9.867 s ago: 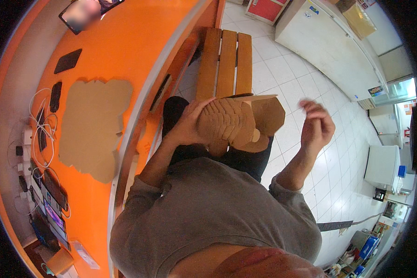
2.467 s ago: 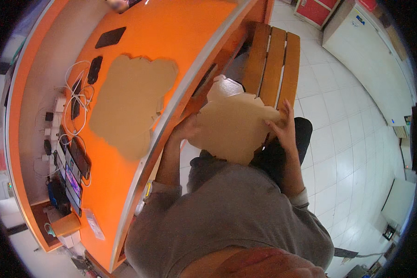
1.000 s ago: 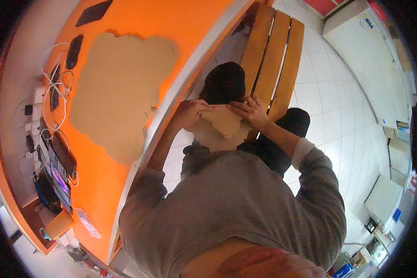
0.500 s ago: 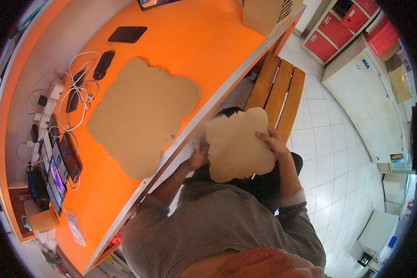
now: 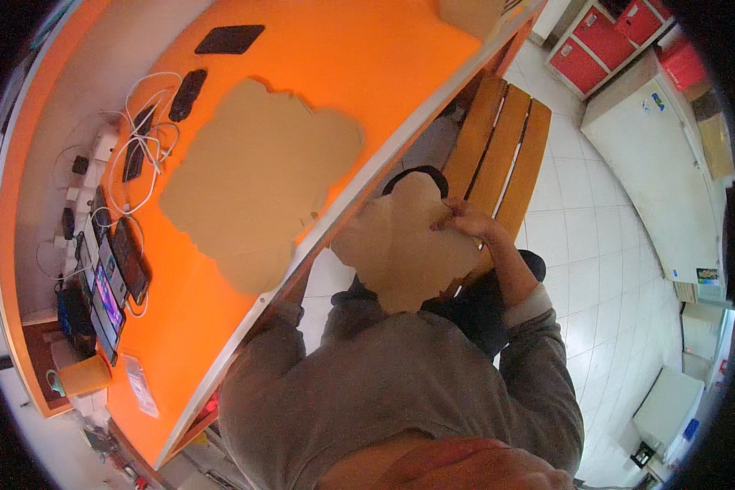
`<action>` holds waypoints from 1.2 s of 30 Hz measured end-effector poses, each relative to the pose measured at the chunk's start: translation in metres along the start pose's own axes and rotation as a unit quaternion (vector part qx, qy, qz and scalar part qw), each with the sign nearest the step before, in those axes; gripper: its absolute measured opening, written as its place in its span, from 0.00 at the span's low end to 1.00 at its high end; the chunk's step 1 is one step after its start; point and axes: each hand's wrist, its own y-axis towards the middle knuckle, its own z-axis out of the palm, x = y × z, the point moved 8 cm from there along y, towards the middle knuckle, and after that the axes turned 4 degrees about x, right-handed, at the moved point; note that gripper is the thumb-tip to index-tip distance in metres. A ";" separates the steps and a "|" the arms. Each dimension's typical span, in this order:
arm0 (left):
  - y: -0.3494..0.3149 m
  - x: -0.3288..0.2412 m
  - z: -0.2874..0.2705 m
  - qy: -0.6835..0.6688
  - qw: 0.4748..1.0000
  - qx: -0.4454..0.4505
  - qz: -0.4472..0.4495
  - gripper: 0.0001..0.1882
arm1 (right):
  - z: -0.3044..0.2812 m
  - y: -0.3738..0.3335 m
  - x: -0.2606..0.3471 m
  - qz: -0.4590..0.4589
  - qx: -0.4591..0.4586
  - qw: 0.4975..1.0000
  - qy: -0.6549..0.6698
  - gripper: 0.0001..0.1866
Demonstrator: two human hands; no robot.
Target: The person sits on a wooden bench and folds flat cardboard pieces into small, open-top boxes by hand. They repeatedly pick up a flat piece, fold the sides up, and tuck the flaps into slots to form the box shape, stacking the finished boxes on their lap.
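Over my lap I hold a piece of brown cardboard (image 5: 404, 245) with a wavy, scalloped outline. My right hand (image 5: 464, 219) is closed on its right edge, the thumb lying on top. My left forearm runs in under the table's edge, and the hand itself is hidden. A larger cardboard sheet (image 5: 261, 180) with a similar scalloped outline lies flat on the orange table (image 5: 367, 57) to my left.
A wooden slatted bench (image 5: 510, 147) stands ahead on the right. Along the table's left side are a black phone-like slab (image 5: 229, 39), tangled white cables (image 5: 151, 151), several phones (image 5: 106, 302) and an orange cup (image 5: 84, 377). A white chest freezer (image 5: 649, 163) stands far right.
The cardboard in my right hand has turned and shifted slightly left. My left hand, earlier seen beside its left edge, has gone out of sight below the table's edge. The view shifted a little.
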 end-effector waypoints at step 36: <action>-0.034 -0.015 0.028 -0.192 0.981 0.030 -0.003 0.40 | -0.005 -0.058 -0.007 -0.077 -0.146 0.901 0.402 0.33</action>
